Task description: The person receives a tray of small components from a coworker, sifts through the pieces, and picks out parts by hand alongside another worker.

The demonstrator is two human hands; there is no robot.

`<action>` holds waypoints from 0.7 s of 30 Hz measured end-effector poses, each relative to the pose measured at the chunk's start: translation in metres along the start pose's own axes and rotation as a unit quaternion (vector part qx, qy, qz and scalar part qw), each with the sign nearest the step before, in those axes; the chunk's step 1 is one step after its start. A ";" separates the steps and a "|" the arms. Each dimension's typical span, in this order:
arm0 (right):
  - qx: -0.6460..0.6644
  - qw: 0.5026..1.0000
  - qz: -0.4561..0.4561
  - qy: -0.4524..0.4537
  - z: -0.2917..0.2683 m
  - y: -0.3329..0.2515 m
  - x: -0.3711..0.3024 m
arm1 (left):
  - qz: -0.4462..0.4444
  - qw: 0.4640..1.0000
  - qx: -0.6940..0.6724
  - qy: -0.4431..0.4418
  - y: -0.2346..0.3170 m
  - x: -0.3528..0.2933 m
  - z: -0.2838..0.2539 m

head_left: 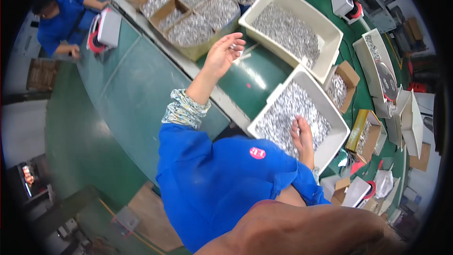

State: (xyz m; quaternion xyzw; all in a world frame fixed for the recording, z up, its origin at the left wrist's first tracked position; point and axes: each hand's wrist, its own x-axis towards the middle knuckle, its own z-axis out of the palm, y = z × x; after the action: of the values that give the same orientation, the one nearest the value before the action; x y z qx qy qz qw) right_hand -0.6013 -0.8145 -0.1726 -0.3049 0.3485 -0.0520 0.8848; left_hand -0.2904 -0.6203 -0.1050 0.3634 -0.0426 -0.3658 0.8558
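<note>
My left hand (222,57) is raised over the green table, near the compartmented cardboard boxes. Its fingers are half curled, and a small pale, shiny bit shows among them, too small to name. In the near white plastic bin (272,98) lies a heap of small silvery metal pieces (290,113). My right hand (304,138) is low over that heap with its fingers bent toward the pieces and close together. What those fingers hold, if anything, is hidden. Another white bin (336,42) of finer grey pieces (285,33) stands just beyond.
Several cardboard compartments (188,49) of metal pieces stand at the far left. Small boxes of pieces, one brown (349,78) and one yellow (361,130), lie to the right. A white machine with a red ring (109,28) sits by a co-worker in blue (63,16).
</note>
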 end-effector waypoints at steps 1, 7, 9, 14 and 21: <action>0.008 1.000 0.011 -0.018 -0.006 0.001 0.000 | -0.017 1.000 -0.009 0.004 -0.015 -0.022 0.013; 0.311 0.937 0.056 -0.148 -0.025 -0.005 0.006 | -0.074 0.997 0.018 0.024 -0.119 -0.135 0.066; 0.335 0.929 0.017 -0.159 -0.002 -0.013 -0.012 | -0.074 0.994 0.021 0.081 -0.140 -0.156 0.071; 0.380 0.896 -0.051 -0.224 -0.011 -0.016 -0.032 | -0.138 0.986 -0.092 0.005 -0.168 -0.165 0.094; 0.345 0.929 -0.085 -0.105 -0.039 -0.006 -0.041 | -0.196 0.980 -0.014 0.000 -0.188 -0.147 0.113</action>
State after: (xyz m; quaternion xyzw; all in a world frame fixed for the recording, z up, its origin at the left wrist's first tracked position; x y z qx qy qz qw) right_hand -0.6568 -0.8267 -0.1674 -0.0129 0.1869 -0.2120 0.9591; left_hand -0.5473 -0.6787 -0.1168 0.3524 0.0351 -0.5273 0.7724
